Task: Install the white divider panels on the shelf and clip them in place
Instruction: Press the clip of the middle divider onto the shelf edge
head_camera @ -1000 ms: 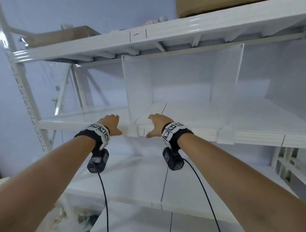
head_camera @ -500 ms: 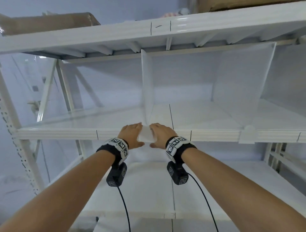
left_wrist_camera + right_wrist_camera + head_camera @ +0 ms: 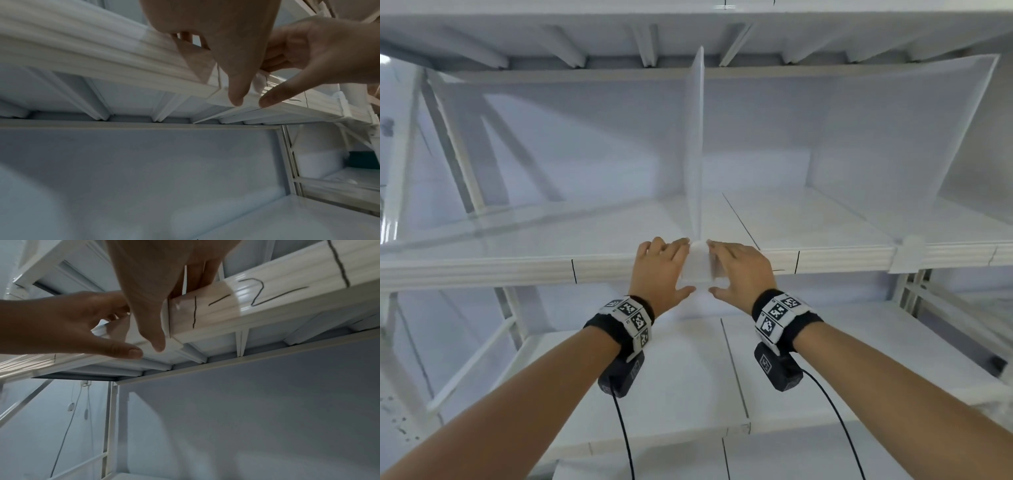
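A white divider panel (image 3: 697,144) stands upright on the middle shelf (image 3: 482,270), seen edge-on. At its foot a white clip (image 3: 698,263) sits over the shelf's front lip. My left hand (image 3: 661,270) holds the clip's left side and my right hand (image 3: 739,270) its right side, fingers over the top, thumbs underneath. In the left wrist view my left hand (image 3: 216,65) has its thumb on the clip's (image 3: 220,99) lower edge. In the right wrist view my right hand (image 3: 174,309) wraps the lip. A second panel (image 3: 893,137) stands to the right with its own clip (image 3: 907,253).
An upper shelf (image 3: 688,20) with ribs runs close above the panels. A lower shelf (image 3: 671,377) lies beneath my wrists. Slanted frame braces (image 3: 452,144) stand at the left. Black pen marks (image 3: 257,293) are drawn on the shelf's front lip.
My hands have come together from either side of the panel's foot onto the clip, and the thumbs have gone under the lip. My view has swung to face the panel edge-on.
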Motion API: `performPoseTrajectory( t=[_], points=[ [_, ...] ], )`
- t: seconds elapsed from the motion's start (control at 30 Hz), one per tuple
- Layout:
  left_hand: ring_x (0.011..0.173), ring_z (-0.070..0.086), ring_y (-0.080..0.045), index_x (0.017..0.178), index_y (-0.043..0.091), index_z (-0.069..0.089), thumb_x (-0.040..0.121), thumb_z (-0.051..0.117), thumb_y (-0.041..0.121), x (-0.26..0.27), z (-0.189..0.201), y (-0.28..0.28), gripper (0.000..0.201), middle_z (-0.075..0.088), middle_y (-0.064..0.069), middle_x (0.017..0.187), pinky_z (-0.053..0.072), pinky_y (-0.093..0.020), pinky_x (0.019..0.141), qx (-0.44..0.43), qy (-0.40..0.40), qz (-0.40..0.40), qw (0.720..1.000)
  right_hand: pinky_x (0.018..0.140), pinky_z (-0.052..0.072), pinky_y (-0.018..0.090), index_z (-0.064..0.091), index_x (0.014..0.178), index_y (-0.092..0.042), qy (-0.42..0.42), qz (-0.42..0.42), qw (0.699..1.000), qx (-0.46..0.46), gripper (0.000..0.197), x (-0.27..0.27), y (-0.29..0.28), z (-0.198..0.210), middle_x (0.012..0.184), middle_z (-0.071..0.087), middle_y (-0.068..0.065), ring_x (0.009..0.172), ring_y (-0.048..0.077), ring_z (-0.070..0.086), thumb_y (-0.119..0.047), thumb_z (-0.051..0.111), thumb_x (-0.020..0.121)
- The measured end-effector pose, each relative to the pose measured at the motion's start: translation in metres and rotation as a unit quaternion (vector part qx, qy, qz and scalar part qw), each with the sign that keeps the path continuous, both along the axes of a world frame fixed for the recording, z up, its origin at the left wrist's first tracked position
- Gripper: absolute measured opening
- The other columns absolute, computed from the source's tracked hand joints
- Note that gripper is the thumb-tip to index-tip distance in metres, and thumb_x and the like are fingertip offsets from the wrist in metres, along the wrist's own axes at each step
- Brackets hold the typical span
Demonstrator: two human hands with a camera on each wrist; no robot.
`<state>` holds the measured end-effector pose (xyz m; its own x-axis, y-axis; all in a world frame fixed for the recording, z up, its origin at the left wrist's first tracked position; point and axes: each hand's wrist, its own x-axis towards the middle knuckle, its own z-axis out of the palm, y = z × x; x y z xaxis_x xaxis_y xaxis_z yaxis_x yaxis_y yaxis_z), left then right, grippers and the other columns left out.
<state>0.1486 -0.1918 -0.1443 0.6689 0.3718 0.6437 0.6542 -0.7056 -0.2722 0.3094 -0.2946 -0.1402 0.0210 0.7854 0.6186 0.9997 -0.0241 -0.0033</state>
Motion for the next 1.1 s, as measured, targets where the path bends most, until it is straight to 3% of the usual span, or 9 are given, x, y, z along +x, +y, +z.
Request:
performPoseTrajectory(
  t=[0.07,0.17,0.27,0.47,0.73,0.87,1.1],
  points=[
    [0.093,0.056,-0.024,0.124,0.015,0.053,0.062,0.069,0.06,0.002,-0.003,0.002,0.078,0.061,0.004,0.125,0.042,-0.04,0.087,0.011,-0.023,-0.005,1.0,0.088,0.051,0.034,0.05,0.135,-0.014,-0.009,0.013,1.0,0.023,0.082,0.002,0.007,-0.003,0.119,0.067,0.001,0.105,0.024,0.065,-0.038,0.08,0.063],
    [0.087,0.058,-0.024,0.119,0.014,0.057,0.061,0.073,0.058,0.003,-0.002,0.005,0.075,0.063,0.003,0.123,0.043,-0.038,0.082,0.034,-0.024,-0.012,0.999,0.066,0.055,0.028,0.056,0.129,-0.012,-0.028,0.037,0.998,0.046,0.083,0.005,0.014,0.0,0.11,0.072,0.0,0.085,0.022,0.071,-0.037,0.086,0.056],
    [0.083,0.06,-0.024,0.115,0.012,0.059,0.06,0.074,0.057,0.003,0.0,0.007,0.072,0.065,0.0,0.122,0.045,-0.037,0.08,0.049,-0.008,-0.013,0.999,0.049,0.047,0.02,0.063,0.121,-0.013,-0.04,0.033,0.998,0.043,0.084,0.008,0.015,0.004,0.1,0.074,-0.006,0.07,0.015,0.071,-0.045,0.087,0.048],
    [0.081,0.063,-0.024,0.113,0.009,0.06,0.057,0.078,0.051,0.004,0.0,0.005,0.072,0.067,-0.003,0.117,0.047,-0.036,0.08,0.054,-0.018,-0.031,0.998,0.039,0.041,0.022,0.068,0.108,-0.011,-0.096,0.04,0.994,0.044,0.077,0.015,0.019,0.006,0.092,0.075,-0.005,0.052,0.018,0.067,-0.051,0.086,0.045],
    [0.078,0.063,-0.022,0.108,0.008,0.062,0.051,0.081,0.05,-0.002,0.006,0.011,0.073,0.068,-0.002,0.11,0.046,-0.033,0.076,0.048,-0.009,-0.055,0.997,0.045,0.043,0.018,0.07,0.106,-0.008,-0.121,0.033,0.988,0.09,0.073,0.007,0.022,0.003,0.089,0.075,-0.002,0.059,0.016,0.069,-0.046,0.087,0.046],
    [0.087,0.063,-0.021,0.109,0.01,0.062,0.054,0.078,0.052,-0.006,0.005,0.015,0.071,0.067,0.0,0.115,0.032,-0.032,0.082,0.055,-0.009,-0.069,0.996,0.054,0.052,0.022,0.068,0.108,-0.004,-0.12,0.04,0.986,0.11,0.074,0.005,0.023,0.001,0.096,0.075,0.005,0.07,0.02,0.072,-0.042,0.089,0.048],
    [0.104,0.062,-0.019,0.108,0.012,0.062,0.058,0.077,0.049,-0.017,0.003,0.02,0.064,0.065,0.001,0.115,0.031,-0.035,0.09,0.07,-0.016,-0.081,0.994,0.054,0.052,0.022,0.066,0.11,0.0,-0.124,0.045,0.985,0.113,0.075,-0.002,0.031,-0.001,0.105,0.074,0.008,0.068,0.023,0.071,-0.036,0.09,0.049]
  ],
)
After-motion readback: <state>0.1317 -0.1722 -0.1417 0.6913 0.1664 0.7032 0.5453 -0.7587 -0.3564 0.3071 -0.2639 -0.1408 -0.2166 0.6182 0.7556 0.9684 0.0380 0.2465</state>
